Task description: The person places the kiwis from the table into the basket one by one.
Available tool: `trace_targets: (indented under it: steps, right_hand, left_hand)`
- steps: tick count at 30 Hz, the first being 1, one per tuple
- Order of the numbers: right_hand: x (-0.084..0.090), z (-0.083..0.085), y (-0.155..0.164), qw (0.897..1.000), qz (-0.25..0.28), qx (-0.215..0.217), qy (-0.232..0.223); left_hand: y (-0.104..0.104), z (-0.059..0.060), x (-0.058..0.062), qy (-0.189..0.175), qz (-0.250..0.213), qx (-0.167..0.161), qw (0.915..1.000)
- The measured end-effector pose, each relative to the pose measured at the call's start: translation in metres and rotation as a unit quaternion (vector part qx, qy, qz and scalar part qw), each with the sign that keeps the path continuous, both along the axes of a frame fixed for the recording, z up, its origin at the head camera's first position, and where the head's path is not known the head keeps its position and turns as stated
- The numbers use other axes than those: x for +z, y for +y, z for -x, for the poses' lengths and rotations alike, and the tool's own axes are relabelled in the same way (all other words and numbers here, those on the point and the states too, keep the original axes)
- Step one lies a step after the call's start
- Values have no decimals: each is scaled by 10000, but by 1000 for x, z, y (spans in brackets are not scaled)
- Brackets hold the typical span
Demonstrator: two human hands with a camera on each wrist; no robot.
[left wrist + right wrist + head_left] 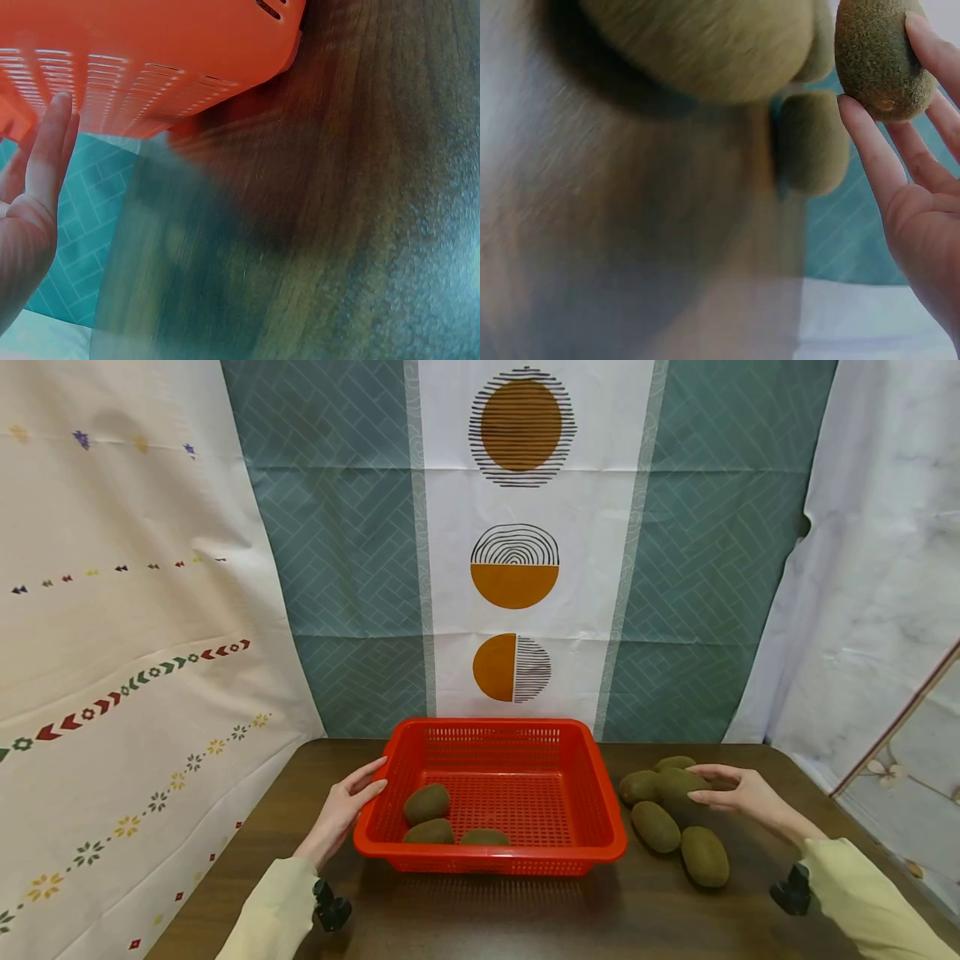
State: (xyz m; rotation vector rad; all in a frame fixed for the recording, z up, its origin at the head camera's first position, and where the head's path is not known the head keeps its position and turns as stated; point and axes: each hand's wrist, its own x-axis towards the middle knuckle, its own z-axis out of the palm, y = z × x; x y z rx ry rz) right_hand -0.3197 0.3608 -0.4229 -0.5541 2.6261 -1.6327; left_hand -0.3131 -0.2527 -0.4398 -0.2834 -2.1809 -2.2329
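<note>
Right of the red basket (491, 793), fuzzy brown-green kiwis (703, 856) lie on the dark surface (645, 910). The right hand (738, 792) pinches one kiwi (678, 785) lightly with extended fingers. The left hand (347, 806) rests straight-fingered against the basket's left rim.

One red basket (491, 852) stands on one bench (525, 918). Eight kiwis can be counted in all. Three lie inside the basket, near its front wall: one at the left (427, 803), one before it (430, 832), one toward the middle (483, 837). Five lie right of the basket: one at the back (675, 763), one nearest the basket (639, 787), one in the cluster's middle (678, 785), and two in front (655, 826) (704, 857). Two hands show, one left of the basket (347, 806) and one right of it (738, 791).
</note>
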Motion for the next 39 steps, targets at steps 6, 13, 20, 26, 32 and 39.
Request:
trace_targets:
  steps: [6,13,20,26,32,39]
  right_hand:
    - [13,4,-15,9999,-84,71,51]
    - [30,6,-36,9992,-319,153,179]
    - [51,8,-61,9980,-437,331,306]
    - [63,12,-88,9960,-546,561,429]
    - [72,18,-118,9943,-317,952,347]
    - [83,25,-154,9906,-447,1253,305]
  left_hand:
    - [0,-1,0,-124,-48,75,9999]
    - [0,-3,-1,-176,-23,100,9998]
    - [-1,-3,-1,-184,-5,102,9998]
    - [-1,-1,0,-185,36,112,9998]
    - [0,0,0,-200,-41,125,9997]
    - [0,-1,3,-214,-35,64,9997]
